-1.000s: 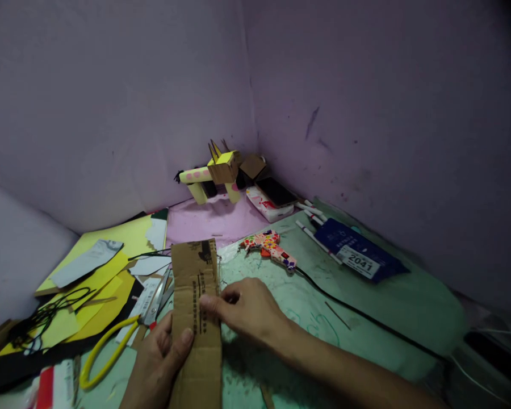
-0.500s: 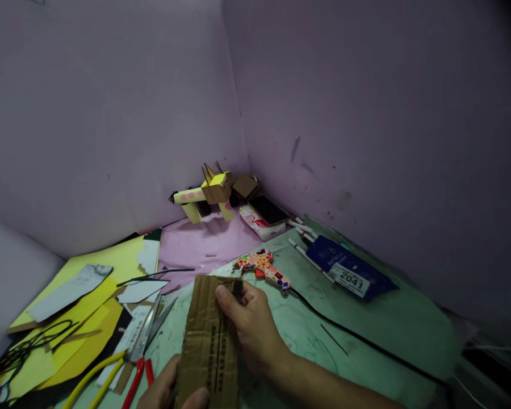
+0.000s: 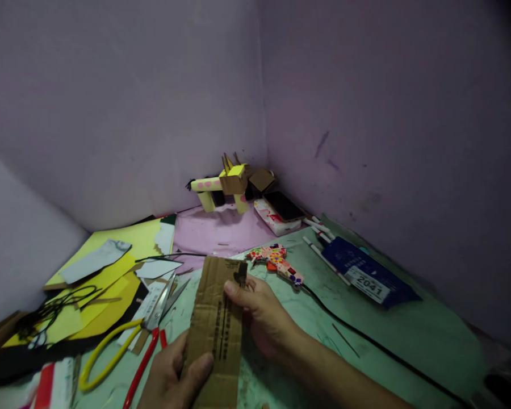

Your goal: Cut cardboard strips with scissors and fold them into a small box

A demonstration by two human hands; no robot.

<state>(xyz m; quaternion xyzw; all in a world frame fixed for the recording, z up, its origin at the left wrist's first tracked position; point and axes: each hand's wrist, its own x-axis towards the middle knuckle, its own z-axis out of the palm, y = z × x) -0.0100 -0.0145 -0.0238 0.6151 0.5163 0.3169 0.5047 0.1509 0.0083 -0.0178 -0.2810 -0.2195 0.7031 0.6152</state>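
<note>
Between my two hands is a long strip of brown corrugated cardboard with dark printed characters and a black mark near its top right corner. My left hand grips its lower left edge, thumb lying across the front. Higher up, my right hand pinches the right edge with the thumb on the front; the fingers behind are partly hidden. To the left of the strip lie open scissors with one yellow and one red handle. Beyond my right hand rests a flower-patterned glue gun with a black cord.
A yellow paper-and-cardboard animal figure stands in the far corner. Near it, a phone lies on a white and red box. A blue packet marked 2041 is at the right. Yellow paper sheets and black cord cover the left side.
The view has shifted, so the table things appear further right. The cardboard strip and both hands sit slightly higher in view, with more of my left hand showing. Both hands keep their hold.
</note>
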